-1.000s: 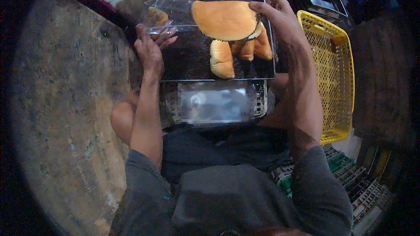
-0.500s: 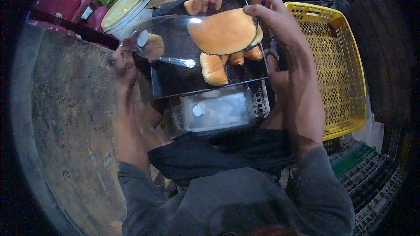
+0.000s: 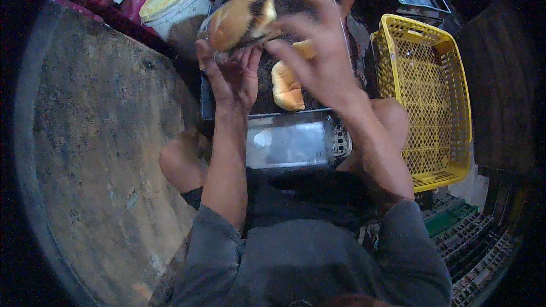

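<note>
Golden-brown bread with dark patches

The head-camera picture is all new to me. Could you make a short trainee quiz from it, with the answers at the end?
1. Multiple choice: which hand holds the large bread from below? A) left; B) right; C) neither.
2. Fill in the colour: the crate at the person's right is ____.
3. True or false: the right hand has its fingers apart, near the large bread.

Key:
1. A: the left hand.
2. Yellow.
3. True, though that hand is blurred.
</note>
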Tool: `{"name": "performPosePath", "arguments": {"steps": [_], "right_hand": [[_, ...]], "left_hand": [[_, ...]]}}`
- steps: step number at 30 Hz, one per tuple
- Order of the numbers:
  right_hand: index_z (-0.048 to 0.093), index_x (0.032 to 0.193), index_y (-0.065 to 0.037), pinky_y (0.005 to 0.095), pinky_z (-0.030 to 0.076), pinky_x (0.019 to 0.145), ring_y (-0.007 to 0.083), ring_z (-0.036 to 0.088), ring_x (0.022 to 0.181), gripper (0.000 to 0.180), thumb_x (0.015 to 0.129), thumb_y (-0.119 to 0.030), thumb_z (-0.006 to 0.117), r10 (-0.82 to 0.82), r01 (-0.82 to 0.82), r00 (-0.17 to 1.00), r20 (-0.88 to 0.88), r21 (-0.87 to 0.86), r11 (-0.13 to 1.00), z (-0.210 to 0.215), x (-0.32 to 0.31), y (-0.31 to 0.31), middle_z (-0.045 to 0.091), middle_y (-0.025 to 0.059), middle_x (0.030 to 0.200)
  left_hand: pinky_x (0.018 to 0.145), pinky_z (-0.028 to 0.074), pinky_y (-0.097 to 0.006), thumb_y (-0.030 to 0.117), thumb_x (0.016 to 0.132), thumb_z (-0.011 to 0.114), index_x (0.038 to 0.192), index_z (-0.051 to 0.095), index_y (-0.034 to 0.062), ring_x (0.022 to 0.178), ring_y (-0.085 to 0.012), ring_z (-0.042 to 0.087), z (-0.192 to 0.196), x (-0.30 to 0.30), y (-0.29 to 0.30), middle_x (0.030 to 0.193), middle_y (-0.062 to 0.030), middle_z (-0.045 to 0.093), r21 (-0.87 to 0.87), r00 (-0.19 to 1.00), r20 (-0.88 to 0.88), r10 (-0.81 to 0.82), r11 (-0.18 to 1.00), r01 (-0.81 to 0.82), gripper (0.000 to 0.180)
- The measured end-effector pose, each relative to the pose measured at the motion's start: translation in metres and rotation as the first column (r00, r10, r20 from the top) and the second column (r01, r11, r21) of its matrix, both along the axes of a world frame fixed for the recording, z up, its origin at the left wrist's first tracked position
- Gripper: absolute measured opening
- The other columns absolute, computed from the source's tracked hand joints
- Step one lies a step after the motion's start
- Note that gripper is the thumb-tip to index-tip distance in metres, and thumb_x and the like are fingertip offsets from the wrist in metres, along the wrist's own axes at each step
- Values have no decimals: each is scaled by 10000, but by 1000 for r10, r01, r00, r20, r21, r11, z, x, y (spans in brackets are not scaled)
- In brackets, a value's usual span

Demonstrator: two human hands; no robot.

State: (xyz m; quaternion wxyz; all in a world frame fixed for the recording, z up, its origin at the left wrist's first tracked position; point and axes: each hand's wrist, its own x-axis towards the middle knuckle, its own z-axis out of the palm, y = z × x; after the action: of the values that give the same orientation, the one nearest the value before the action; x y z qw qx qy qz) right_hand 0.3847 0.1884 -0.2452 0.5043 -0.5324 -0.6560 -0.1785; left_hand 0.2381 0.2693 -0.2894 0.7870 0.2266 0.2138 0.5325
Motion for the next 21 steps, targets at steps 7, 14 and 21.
{"name": "performPosePath", "arguments": {"steps": [7,14,21], "right_hand": [[416,1358,-186,573,203,1094,402,326,1312,668,746,-246,677,-176,232,946,274,-191,954,13,18,-27,395,118,1402],[339,1337,-33,444,482,863,384,613,968,731,765,-259,734,-475,278,857,-198,-599,751,-63,184,-59,608,242,1085],[254,1376,12,414,470,891,370,618,1005,898,752,-425,730,-848,534,525,69,-803,265,-180,300,-84,610,277,1080]], "left_hand": [[889,483,-395,620,802,598,1242,481,58,1049,-260,582,-42,47,2,1159,-147,579,15,939,-334,-79,996,89,723],[683,507,-311,557,894,523,1165,497,18,779,-194,624,-17,83,-40,894,-111,639,200,472,-735,-486,511,836,604],[662,496,-489,599,819,554,766,656,-13,758,-396,639,-108,-23,-95,782,-214,654,-477,-479,-819,316,90,874,623]]}}
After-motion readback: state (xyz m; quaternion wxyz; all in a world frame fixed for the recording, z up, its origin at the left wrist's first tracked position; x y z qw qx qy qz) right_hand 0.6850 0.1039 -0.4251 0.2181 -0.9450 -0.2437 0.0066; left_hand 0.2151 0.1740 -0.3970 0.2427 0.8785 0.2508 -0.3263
